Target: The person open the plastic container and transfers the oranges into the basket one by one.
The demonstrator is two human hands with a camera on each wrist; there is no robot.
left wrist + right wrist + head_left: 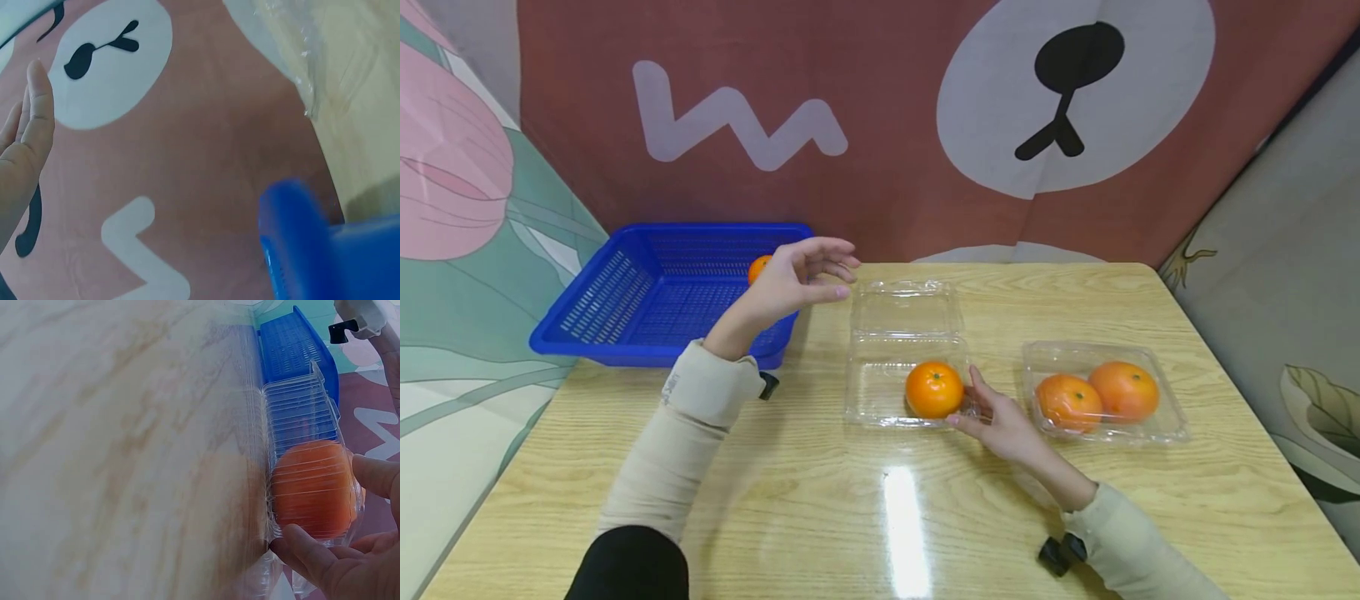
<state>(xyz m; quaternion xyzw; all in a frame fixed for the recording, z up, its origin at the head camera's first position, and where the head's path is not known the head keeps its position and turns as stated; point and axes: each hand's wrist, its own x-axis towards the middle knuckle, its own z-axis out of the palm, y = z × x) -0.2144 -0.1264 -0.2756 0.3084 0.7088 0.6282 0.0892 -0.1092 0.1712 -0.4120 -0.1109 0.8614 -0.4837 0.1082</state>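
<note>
In the head view, the left hand (790, 279) is raised at 10 o'clock, over the right edge of a blue basket (685, 304) that is set at 9 o'clock. Nothing is grasped by it: the grip is released, with the fingers loosely extended toward 3 o'clock. Behind this hand, a basket fruit (758, 267) is partly hidden. At 5 o'clock, an orange fruit (934, 389) is seated in the right part of a hinged container (876, 387), whose clear lid (905, 310) is swung back toward 12 o'clock. The near right corner of that container is held between the thumb and fingers of the right hand (1003, 425); whether the fruit itself is touched cannot be told. Between 3 and 4 o'clock, two more fruits (1123, 392) are enclosed in a lidded container (1060, 357). The table (805, 500) is backed at 12 o'clock by a brown cloth (880, 67).

In the left wrist view, the left hand is seen at 9 o'clock, its visible fingers straight. The basket is blurred at 4 o'clock, and clear plastic (297, 56) is shown between 1 and 2 o'clock.

In the right wrist view, the orange fruit is seen through ridged plastic between 3 and 4 o'clock, with the right hand's fingers placed close around it at 4 o'clock. The basket is shown at 1 o'clock.
</note>
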